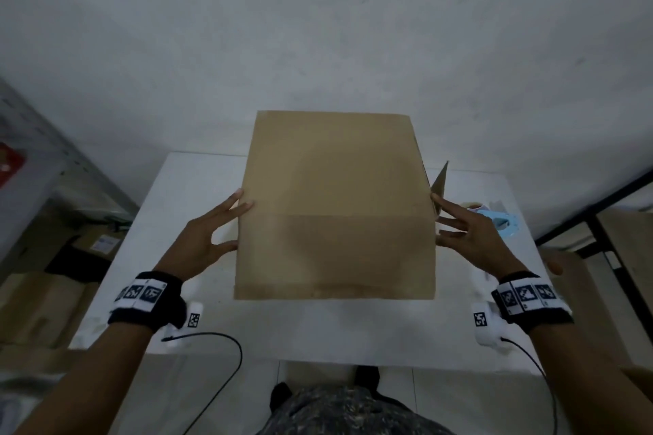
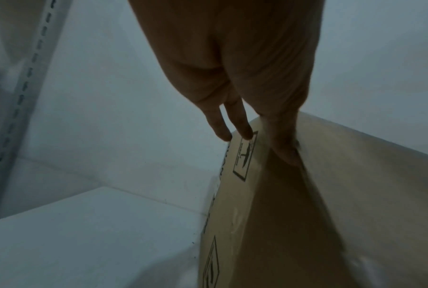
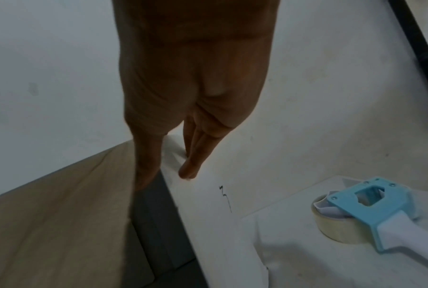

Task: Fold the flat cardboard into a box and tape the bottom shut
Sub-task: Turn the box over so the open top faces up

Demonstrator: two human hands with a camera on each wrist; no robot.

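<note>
Cardboard point(image 1: 335, 208) sits between left hand point(image 1: 205, 237) and right hand point(image 1: 470, 237), each grip spread, straight fingers touching its edges.

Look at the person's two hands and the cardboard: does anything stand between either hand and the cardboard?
Nothing visible does. The left hand touches the cardboard's left edge and the right hand its right edge, fingers straight. The tape dispenser lies on the table to the right, beyond the right hand, not between.

Brown cardboard point(image 1: 335, 205) held above my table, partly opened, one flap sticking out right; blue tape dispenser point(image 1: 503, 222) lying right.
</note>
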